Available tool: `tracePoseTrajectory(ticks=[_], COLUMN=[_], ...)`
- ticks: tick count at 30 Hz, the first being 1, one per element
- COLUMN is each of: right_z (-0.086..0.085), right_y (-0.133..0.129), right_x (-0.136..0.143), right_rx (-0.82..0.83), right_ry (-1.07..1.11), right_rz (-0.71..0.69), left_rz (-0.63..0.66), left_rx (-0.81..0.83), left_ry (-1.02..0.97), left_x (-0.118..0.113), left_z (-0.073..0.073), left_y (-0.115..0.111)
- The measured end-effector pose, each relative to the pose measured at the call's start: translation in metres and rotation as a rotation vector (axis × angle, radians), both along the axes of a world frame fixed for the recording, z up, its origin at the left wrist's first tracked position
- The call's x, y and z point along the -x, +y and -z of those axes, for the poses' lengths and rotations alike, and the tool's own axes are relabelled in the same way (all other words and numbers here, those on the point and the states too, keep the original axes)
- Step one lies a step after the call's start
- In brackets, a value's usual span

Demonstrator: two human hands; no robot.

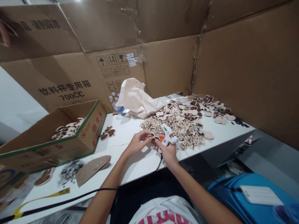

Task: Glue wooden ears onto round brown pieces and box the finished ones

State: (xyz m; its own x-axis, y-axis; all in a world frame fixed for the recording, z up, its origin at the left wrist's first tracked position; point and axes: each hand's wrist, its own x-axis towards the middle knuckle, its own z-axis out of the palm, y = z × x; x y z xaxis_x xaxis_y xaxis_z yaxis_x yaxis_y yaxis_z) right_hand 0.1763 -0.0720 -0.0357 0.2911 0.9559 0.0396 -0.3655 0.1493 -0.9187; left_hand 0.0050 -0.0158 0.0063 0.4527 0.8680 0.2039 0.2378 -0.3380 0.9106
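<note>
brown cardboard panels (170,65) stand along the back and right of a white desk (126,127); a pale wall (17,96) shows at left, bright light (78,1) up top.

The big brown corrugated-cardboard wall (77,70) read "饮料杯专用箱" with "700CC" beneath, in black. Beside these stood framed signs, among them an umbrella, upward arrows, a wine glass and a heart. The small white rectangular paper label (131,59) was too fine to read. Red characters on the open green-edged cardboard box (90,137) stayed unclear; pink lettering on the white fabric shirt (161,210) was cut off.
</note>
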Motion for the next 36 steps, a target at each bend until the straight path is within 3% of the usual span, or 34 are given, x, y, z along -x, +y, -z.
tracePoseTrajectory(ticks=[12,23,36], right_z=[0.002,0.000,0.000], right_y=[0.003,0.001,0.001], right_x=[0.001,0.002,0.001], right_rx=[-0.031,0.014,-0.006], right_ry=[-0.018,-0.051,-0.109], right_rz=[-0.005,-0.007,-0.035], left_rz=[0.026,0.001,0.019], left_rx=[0.042,-0.018,-0.036], left_ry=[0.002,-0.020,-0.062], left_x=[-0.006,-0.004,-0.010], left_z=[-0.007,0.000,-0.005], left_y=[-0.005,0.000,-0.005])
